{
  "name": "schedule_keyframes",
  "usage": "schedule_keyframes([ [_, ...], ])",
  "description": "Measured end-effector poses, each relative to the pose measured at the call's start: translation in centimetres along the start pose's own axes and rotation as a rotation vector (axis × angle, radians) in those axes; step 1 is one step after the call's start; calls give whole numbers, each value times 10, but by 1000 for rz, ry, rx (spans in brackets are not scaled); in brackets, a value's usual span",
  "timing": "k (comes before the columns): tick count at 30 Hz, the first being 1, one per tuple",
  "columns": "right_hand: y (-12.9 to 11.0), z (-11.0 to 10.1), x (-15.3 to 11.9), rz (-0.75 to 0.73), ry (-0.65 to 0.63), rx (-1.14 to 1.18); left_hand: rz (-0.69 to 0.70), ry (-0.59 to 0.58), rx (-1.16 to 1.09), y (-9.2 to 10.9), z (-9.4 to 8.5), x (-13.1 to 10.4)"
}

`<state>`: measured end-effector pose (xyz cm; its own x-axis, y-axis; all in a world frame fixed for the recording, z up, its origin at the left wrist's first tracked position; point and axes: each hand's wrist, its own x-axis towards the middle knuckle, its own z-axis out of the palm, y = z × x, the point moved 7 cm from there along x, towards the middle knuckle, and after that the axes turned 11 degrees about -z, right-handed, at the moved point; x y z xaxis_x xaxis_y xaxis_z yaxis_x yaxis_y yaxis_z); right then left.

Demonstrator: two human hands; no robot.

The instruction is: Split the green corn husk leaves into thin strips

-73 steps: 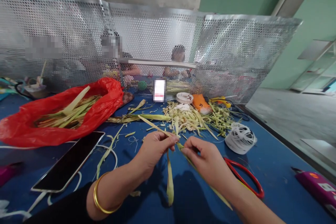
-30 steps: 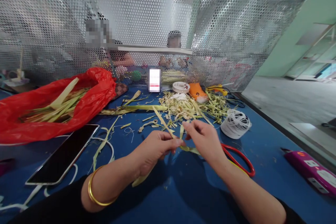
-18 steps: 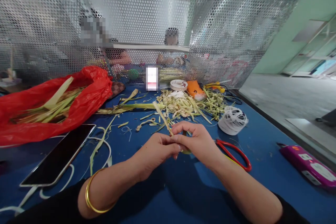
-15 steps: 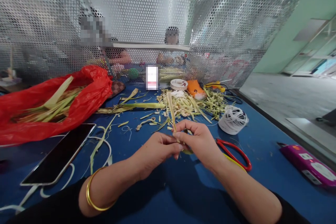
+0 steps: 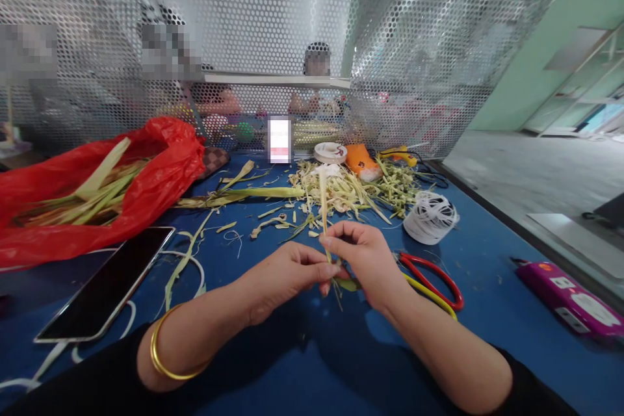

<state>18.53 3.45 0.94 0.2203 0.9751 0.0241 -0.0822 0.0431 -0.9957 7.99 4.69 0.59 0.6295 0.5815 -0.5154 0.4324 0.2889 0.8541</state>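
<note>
Between finger and thumb my left hand (image 5: 297, 271) pinches the lower end of a pale leaf strip (image 5: 323, 201), where thin frayed ends hang down. My right hand (image 5: 361, 257) is closed on the same strip just above, and the strip stands upright over the fingers. A green leaf piece (image 5: 348, 285) shows below my right hand, partly hidden by it. Behind the hands lies a heap of pale leaf scraps (image 5: 341, 190). Scissors with red and yellow handles (image 5: 439, 279) lie right of my right hand.
A red bag (image 5: 166, 188) of leaves and a phone (image 5: 110, 286) with white cables lie left. White twine (image 5: 429, 218), a tape roll (image 5: 330, 153), an orange packet (image 5: 361, 161) and a purple power strip (image 5: 568, 299) lie right. People sit behind the perforated screen (image 5: 273, 19).
My right hand has shifted slightly up the strip, which now stands straighter. Frayed ends now show below my left fingertips. The whole view has shifted a little.
</note>
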Motion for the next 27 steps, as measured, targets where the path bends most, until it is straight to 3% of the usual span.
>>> schedule_keyframes([
  [5,-5,-8,5,-73,9,42,-5,52,-146,0,-4,1],
  [10,-3,-7,5,-107,15,-11,17,146,-98,-3,-8,2],
  [19,-5,-1,-3,-162,29,-157,-54,136,-73,-6,-4,0],
  [27,-14,0,0,-386,14,-399,-43,148,-43,-5,0,1],
])
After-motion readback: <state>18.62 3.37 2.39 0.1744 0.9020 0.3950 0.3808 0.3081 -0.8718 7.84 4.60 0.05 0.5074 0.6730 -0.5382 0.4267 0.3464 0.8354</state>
